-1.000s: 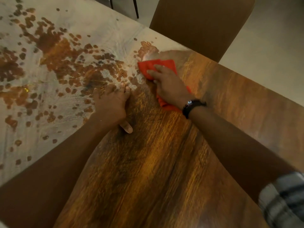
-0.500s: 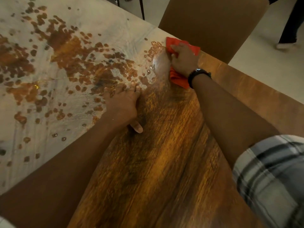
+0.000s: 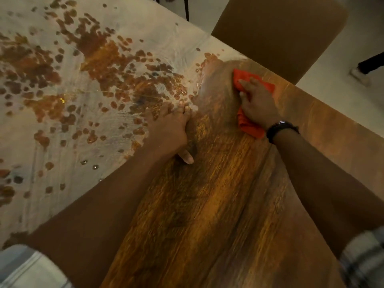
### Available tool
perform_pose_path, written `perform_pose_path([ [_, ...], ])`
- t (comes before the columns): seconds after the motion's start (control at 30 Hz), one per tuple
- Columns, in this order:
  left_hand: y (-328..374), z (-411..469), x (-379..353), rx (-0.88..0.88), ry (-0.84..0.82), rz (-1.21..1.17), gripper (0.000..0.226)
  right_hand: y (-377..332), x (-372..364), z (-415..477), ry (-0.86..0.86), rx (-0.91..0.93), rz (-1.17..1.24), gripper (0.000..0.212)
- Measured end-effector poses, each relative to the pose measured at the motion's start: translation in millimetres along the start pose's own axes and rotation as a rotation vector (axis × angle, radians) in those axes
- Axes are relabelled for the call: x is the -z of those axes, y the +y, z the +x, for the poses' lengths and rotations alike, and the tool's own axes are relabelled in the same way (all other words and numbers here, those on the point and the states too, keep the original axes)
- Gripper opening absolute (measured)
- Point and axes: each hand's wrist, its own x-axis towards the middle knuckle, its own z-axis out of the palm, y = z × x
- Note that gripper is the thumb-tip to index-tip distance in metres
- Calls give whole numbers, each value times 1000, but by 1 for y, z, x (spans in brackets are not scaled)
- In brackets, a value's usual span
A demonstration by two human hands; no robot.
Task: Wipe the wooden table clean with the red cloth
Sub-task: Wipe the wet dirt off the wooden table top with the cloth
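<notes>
**Red cloth pressed near the table's far edge**

The wooden table [image 3: 218, 204] carries pale film on its left part. The left hand [image 3: 170, 129] lies flat and open at the film's border. The right hand [image 3: 257, 104] clutches the red cloth [image 3: 249, 125] against bare wood.

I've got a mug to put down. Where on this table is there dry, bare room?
The wiped wood between the two forearms is bare, as is the strip right of the right hand toward the chair. Left of the left hand, pale film with brown blotches covers everything. The red cloth sits under the right hand.
</notes>
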Motion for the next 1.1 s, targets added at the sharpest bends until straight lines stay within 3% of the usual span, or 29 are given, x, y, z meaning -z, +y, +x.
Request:
perform_pose_path([
  [0.07,0,-4,-4,25,52,-28,143,-33,-18,6,-26,65,1,45],
  [0.23,-16,-63,-47,95,378,-105,117,-81,-52,-55,-156,357,56,42],
  [0.33,-54,-110,-65,173,288,-196,125,-48,-39,-75,-164,423,61,42],
  [0.47,-92,-148,-69,254,91,-80,139,-15,-16,-40,-38,132,45,44],
  [0.57,-90,-150,-65,268,67,-63,138,-46,-25,-20,-30,61,22,44],
  [0.8,-82,-147,-63,307,24,4,138,-127,-75,-100,-92,330,30,45],
  [0.9,-82,-148,-60,314,12,-1,136,-125,-82,-150,-189,535,-1,46],
  [0.97,-81,-148,-58,308,6,-11,136,-103,-71,-159,-226,568,-20,49],
  [1.1,-81,-148,-56,289,-10,17,136,-49,-36,-120,-98,237,15,46],
])
